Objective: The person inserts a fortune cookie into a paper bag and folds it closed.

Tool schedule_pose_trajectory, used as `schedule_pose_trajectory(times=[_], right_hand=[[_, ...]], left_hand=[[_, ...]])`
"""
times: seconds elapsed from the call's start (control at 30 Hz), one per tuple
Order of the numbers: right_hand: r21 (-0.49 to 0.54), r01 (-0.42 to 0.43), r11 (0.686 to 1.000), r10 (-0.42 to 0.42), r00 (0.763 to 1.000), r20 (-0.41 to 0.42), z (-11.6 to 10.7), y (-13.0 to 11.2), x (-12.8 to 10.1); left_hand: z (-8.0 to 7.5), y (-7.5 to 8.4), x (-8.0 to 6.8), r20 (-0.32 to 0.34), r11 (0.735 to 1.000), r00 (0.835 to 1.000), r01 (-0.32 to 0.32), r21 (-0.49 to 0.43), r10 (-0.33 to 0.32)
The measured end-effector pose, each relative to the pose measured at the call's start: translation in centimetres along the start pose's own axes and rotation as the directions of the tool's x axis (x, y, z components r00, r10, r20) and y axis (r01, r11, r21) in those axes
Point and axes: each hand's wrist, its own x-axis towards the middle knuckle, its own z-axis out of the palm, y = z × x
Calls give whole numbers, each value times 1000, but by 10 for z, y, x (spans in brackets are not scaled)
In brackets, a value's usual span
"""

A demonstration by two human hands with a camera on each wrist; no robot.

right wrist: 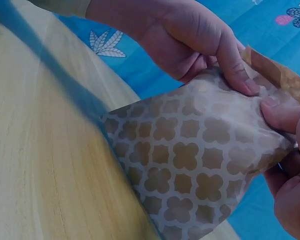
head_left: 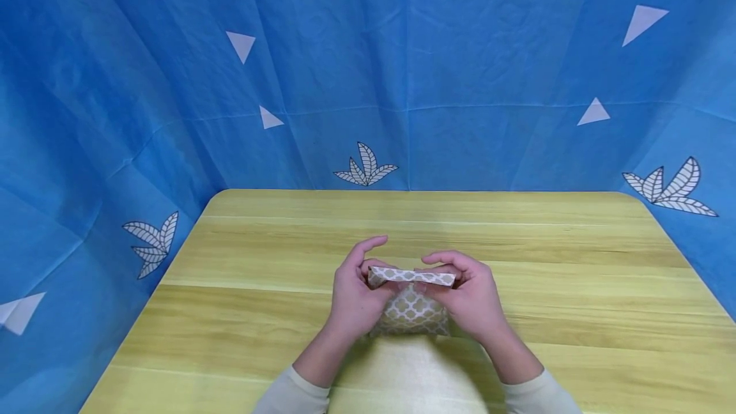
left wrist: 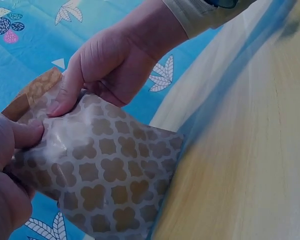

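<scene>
The patterned paper bag sits at lower centre of the head view, at the near edge of the wooden surface. Its folded top runs left–right between both hands. Left hand and right hand each pinch one end — equally near.

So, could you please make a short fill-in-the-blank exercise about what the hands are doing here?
1. Both hands hold a patterned paper ____.
2. The left hand and the right hand pinch its folded ____ edge.
3. The table under the bag is made of light ____.
4. The cloth behind the table is ____.

Missing words: bag; top; wood; blue
</scene>
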Motion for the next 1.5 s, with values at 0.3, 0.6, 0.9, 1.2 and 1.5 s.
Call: schedule_pose_trajectory(times=[0.3, 0.6, 0.9, 1.2, 1.5], right_hand=[[35, 13, 999, -15, 999, 34, -3, 3, 1], [66, -1, 998, -3, 997, 73, -6, 6, -1], [66, 5, 998, -9, 998, 65, -8, 4, -1], [20, 22, 1000, -21, 1000, -23, -8, 5, 0], [33, -14, 999, 13, 1000, 26, -11, 6, 0]], left_hand=[[-1, -2, -1, 48, 998, 999, 19, 63, -22], [-1, -2, -1, 4, 998, 1000, 29, 48, -29], [-2, -1, -2, 16, 998, 999, 40, 52, -41], [-4, -2, -3, 95, 998, 995, 27, 53, -32], [-4, -1, -3, 47, 990, 996, 65, 126, -72]])
